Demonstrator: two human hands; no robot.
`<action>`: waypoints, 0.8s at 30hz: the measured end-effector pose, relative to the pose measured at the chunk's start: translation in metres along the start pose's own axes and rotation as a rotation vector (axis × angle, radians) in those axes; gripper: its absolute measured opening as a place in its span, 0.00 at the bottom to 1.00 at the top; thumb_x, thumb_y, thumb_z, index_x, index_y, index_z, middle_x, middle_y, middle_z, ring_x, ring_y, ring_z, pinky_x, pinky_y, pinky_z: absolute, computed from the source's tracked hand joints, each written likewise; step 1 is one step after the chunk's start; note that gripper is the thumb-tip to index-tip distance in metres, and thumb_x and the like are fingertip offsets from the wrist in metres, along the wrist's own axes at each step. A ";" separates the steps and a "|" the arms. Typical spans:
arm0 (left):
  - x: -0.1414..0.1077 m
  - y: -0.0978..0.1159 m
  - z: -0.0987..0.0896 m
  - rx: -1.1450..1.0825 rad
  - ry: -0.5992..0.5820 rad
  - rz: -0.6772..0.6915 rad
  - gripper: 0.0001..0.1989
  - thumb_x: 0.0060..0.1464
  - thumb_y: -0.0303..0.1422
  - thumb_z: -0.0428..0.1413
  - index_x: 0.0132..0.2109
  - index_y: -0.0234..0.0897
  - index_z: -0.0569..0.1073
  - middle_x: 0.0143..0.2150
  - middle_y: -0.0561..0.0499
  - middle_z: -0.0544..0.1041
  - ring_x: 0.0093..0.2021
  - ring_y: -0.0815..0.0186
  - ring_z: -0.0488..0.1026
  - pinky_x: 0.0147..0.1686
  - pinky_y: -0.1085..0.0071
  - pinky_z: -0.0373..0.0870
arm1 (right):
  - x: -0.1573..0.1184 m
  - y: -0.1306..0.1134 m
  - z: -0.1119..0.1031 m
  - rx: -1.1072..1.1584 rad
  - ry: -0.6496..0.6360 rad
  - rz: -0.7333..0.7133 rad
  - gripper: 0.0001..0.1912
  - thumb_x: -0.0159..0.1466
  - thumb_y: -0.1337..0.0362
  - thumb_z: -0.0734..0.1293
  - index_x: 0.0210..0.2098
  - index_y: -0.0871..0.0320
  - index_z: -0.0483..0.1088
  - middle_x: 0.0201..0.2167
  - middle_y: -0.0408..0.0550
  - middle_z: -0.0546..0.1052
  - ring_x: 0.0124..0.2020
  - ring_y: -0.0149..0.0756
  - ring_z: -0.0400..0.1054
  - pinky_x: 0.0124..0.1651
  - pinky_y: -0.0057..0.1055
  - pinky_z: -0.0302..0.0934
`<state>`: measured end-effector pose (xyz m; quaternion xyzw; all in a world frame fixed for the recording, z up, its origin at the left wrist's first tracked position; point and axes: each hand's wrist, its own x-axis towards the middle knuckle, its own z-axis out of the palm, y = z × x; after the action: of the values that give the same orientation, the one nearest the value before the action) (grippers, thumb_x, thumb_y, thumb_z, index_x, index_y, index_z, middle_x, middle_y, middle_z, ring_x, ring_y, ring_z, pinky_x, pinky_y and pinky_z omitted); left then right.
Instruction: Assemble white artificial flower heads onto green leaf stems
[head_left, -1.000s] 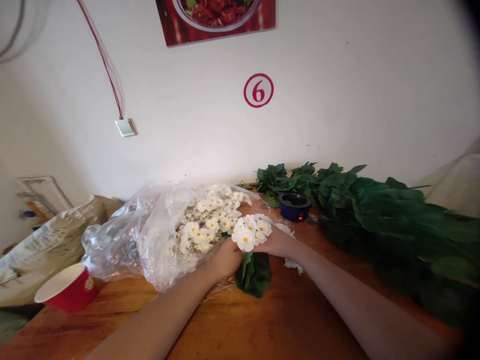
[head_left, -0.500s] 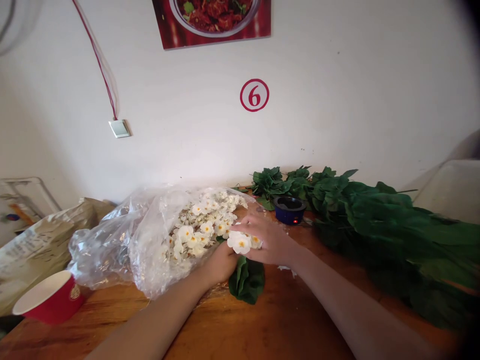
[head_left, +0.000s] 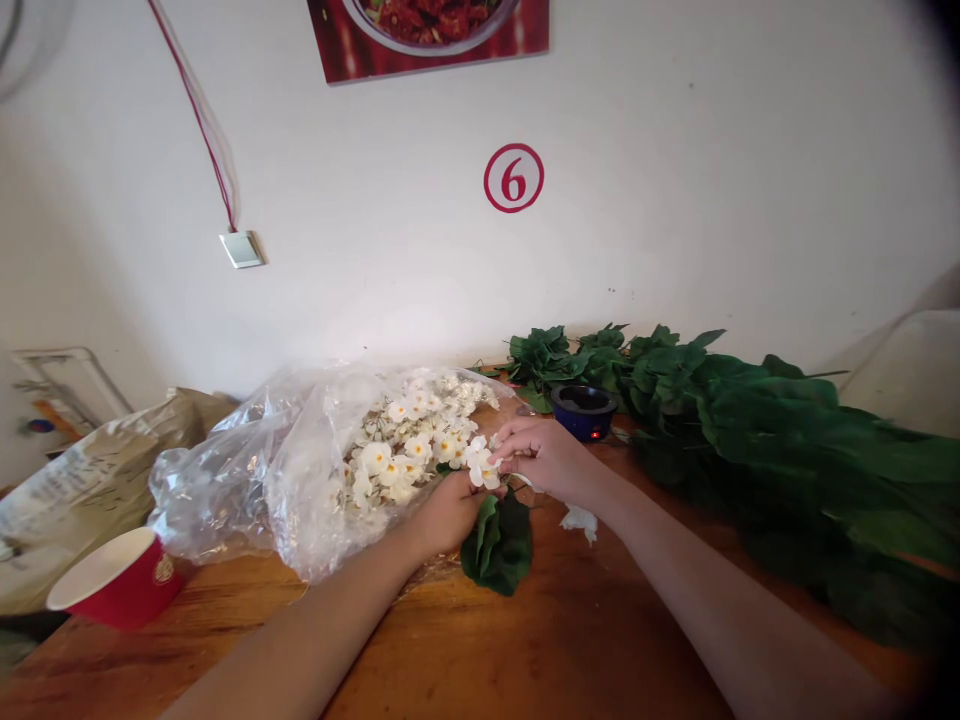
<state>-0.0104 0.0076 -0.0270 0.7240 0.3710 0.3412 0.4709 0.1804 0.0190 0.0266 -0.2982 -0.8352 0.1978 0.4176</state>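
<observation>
Right hand now pinches smaller white flower cluster.

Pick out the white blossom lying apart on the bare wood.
The crumpled white blossom on the wooden table, just below the right hand; the other blossoms are massed at the hands and in the clear plastic bag.

A small cluster of white artificial blossoms with yellow centres sits pinched in the fingers of the right hand, just above the left hand. Below them, a dark green artificial leaf bunch lies on the brown wooden desk, touching the left hand. Beside the hands, a dense heap of matching white blossoms fills a crumpled clear plastic bag, its open end facing the hands. A loose white blossom scrap lies just right of the leaves.
</observation>
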 end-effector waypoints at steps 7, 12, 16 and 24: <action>-0.003 0.012 -0.001 0.110 0.025 -0.056 0.22 0.55 0.49 0.53 0.26 0.35 0.65 0.22 0.57 0.61 0.24 0.72 0.57 0.25 0.76 0.56 | 0.003 -0.001 -0.011 0.152 0.079 0.114 0.02 0.55 0.67 0.71 0.29 0.57 0.78 0.33 0.47 0.78 0.35 0.35 0.72 0.40 0.31 0.63; -0.008 0.020 0.000 0.230 0.045 -0.042 0.18 0.51 0.47 0.58 0.37 0.34 0.72 0.29 0.54 0.72 0.28 0.68 0.66 0.29 0.74 0.63 | 0.001 0.006 -0.003 0.129 -0.054 0.252 0.03 0.54 0.64 0.71 0.27 0.58 0.77 0.32 0.47 0.79 0.34 0.36 0.72 0.40 0.32 0.63; -0.011 0.025 0.001 0.368 0.044 0.112 0.18 0.55 0.45 0.55 0.47 0.37 0.74 0.42 0.50 0.78 0.42 0.61 0.72 0.43 0.68 0.67 | -0.001 0.004 0.010 0.094 -0.039 0.273 0.04 0.54 0.64 0.71 0.28 0.58 0.77 0.33 0.47 0.79 0.36 0.38 0.73 0.42 0.33 0.63; -0.013 0.026 0.002 0.604 0.083 0.155 0.17 0.61 0.43 0.48 0.43 0.38 0.76 0.41 0.48 0.80 0.42 0.60 0.73 0.46 0.68 0.67 | -0.002 0.007 0.018 0.063 0.038 0.229 0.03 0.55 0.67 0.70 0.29 0.57 0.77 0.37 0.47 0.79 0.40 0.38 0.72 0.45 0.33 0.62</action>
<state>-0.0089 -0.0117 -0.0051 0.8427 0.4181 0.2795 0.1919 0.1685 0.0213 0.0115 -0.3821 -0.7809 0.2646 0.4174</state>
